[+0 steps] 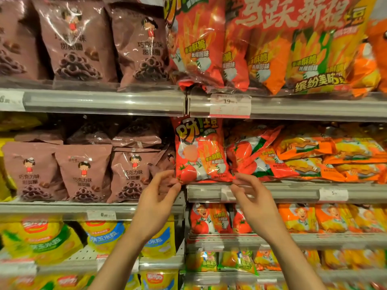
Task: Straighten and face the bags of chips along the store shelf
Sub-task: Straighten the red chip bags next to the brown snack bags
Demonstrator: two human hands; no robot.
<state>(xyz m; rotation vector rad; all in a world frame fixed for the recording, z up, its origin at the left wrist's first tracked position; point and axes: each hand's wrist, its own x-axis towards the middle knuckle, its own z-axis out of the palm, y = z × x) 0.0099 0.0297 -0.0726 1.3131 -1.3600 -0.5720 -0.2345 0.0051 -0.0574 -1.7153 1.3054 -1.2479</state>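
While both arms reach up to the middle shelf (293, 188), the left hand (156, 203) pinches the lower left corner of an upright red tomato chip bag (199, 151), fingers curled at its bottom seal. Right hand (254, 200) is at the opposite lower corner, thumb and fingertips closed near the seal, though I can't tell for sure whether it truly grips. So one bag, standing face-forward between the two hands, its base at the shelf's front lip. It's glossy red, with yellow lettering up top and a tomato printed low on the front. Just beyond the right hand, more red bags (253, 158) lie tipped over, then orange ones (335, 155) stacked flat. Beyond the left hand, three brown chocolate-ring bags (83, 172) stand in a front row. Above, a price tag (230, 105) hangs on the upper shelf rail.
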